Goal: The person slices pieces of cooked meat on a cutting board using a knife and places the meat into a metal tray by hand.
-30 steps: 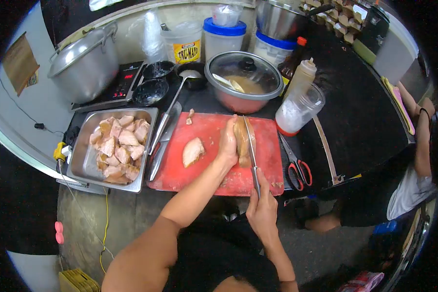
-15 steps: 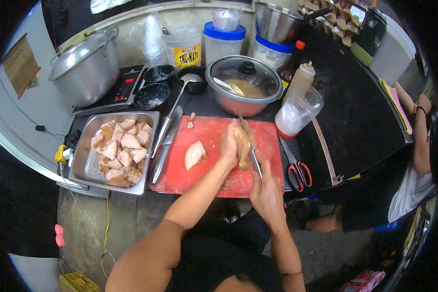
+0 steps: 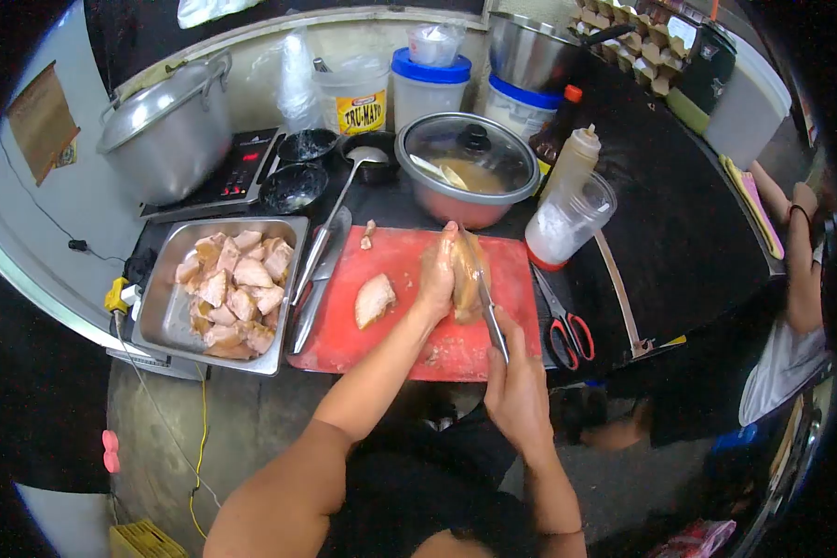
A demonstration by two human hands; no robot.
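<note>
Head view: the right hand [image 3: 519, 395] is clenched around the handle of the knife [image 3: 494, 325]; the blade points toward the far edge of the bench [image 3: 679, 242] and meets the meat slab [image 3: 469, 284]. The left hand [image 3: 435, 284] bears against the slab's left side; whether its fingers close around the slab cannot be told. The slab lies on the red cutting board [image 3: 330, 349], right of centre. On the same board, a cut piece [image 3: 375, 300] lies left of centre and a small scrap [image 3: 367, 235] lies near the far left corner.

Left of the board: a second knife [image 3: 312, 302], a ladle [image 3: 318, 244] and, at the bench's near left corner, a metal tray [image 3: 169, 321] holding meat chunks [image 3: 237, 290].

Right of the board: red-handled scissors [image 3: 567, 335], near the bench's front edge.

Beyond the board's far edge: a glass-lidded pot [image 3: 470, 203]; to its right, a clear jar [image 3: 556, 234] and a squeeze bottle [image 3: 577, 158].

Near the bench's right edge: a folded cloth [image 3: 753, 209], beside another person's arm [image 3: 803, 288].
</note>
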